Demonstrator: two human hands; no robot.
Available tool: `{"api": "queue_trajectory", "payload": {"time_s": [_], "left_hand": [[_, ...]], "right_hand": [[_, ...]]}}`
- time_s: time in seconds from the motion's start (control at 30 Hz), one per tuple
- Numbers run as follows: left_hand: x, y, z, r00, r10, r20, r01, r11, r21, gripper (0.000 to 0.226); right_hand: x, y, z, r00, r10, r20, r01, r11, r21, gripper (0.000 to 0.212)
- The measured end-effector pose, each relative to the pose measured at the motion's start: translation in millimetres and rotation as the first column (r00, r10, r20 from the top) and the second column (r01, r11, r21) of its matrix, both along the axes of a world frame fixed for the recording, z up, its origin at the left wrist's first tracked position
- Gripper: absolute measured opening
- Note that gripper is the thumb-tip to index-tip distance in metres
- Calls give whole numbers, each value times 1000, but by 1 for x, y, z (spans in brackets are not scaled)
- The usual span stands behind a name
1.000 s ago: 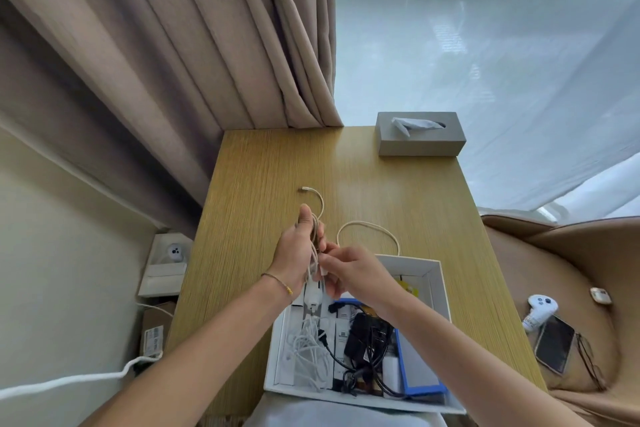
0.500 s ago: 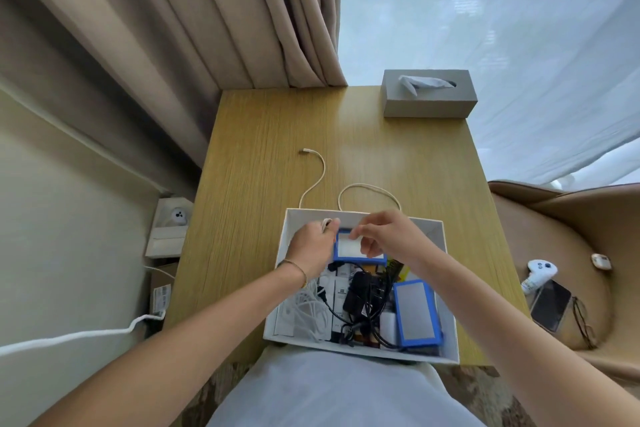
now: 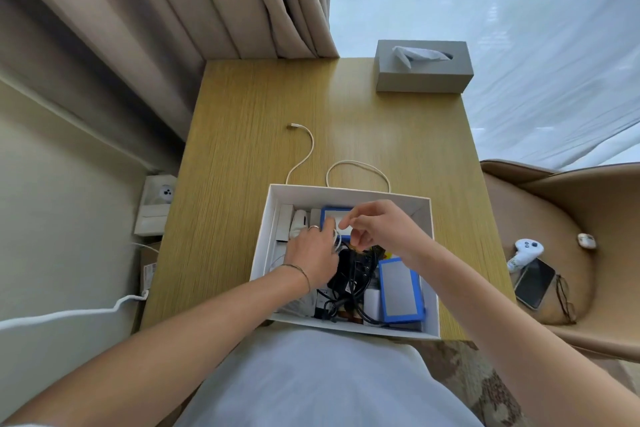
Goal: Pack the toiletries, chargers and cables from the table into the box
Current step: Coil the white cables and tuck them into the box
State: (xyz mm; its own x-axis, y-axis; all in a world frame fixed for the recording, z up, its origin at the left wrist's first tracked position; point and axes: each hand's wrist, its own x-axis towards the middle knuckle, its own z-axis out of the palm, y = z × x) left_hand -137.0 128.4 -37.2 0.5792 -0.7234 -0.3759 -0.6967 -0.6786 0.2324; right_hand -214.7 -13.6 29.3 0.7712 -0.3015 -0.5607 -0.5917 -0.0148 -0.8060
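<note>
A white box [image 3: 346, 191] stands at the table's near edge. It holds two blue-framed cases [image 3: 400, 291], a black charger with black cables [image 3: 349, 270] and several white items. A white cable [image 3: 304, 158] lies on the table beyond the box; its plug end points away and a loop hangs over the far wall. My left hand [image 3: 310, 255] is inside the box at the left, and its fingers grip the coiled part of that cable. My right hand [image 3: 382, 229] hovers over the box's middle with loosely curled fingers, and I see nothing held in it.
A grey tissue box [image 3: 424, 68] sits at the table's far right corner. Curtains hang behind the table. On the chair [image 3: 588, 204] to the right lie a phone [image 3: 535, 282], glasses, and a white controller [image 3: 524, 251]. A wall socket and a white cord are at the left.
Both hands came down from above the table into the box with the coiled cable. My right hand has drawn back from the coil.
</note>
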Motion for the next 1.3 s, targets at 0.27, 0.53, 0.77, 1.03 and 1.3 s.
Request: {"api": "queue_trajectory", "payload": {"time_s": [0.27,0.53,0.77,1.03,1.3], "left_hand": [[4,19,15,983,-152,107,149,988,36,80],[26,11,61,988,-144,-58,142,989,-34,107],[72,-17,84,990,15,-137,-49,969,-243,64],[138,-48,51,963,243,-118,-261,948,-180,15],[180,-73,10,959,277,-65,-278,961,3,13]], "right_hand": [[3,-14,-2,1000,-13,22,13,1000,-12,29],[28,-41,16,996,-19,82,27,996,-86,28],[58,-67,22,995,-36,91,52,983,-175,26],[102,-79,-7,1000,13,2,-12,957,-289,23],[144,-91,-53,971,204,-121,-238,822,-518,22]]}}
